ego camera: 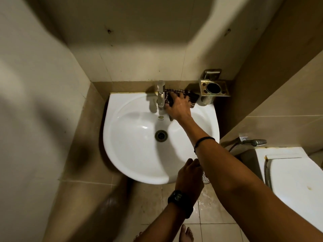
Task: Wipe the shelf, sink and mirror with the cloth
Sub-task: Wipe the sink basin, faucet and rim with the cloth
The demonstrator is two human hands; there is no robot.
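Nearest us, our left hand (189,175), black watch (180,200) at the wrist, was loosely curled at the front rim of the white ceramic sink (132,159), grasping nothing. Our right hand (179,106) pressed the dark checked cloth (174,95) flat against the sink's back ledge, just right of the metal tap (160,95). A brass wall-mounted cup holder (214,89) stood beside the cloth.

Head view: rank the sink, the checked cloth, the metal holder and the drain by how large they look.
1. sink
2. metal holder and checked cloth: unsure, since the right hand covers part of the cloth
3. drain
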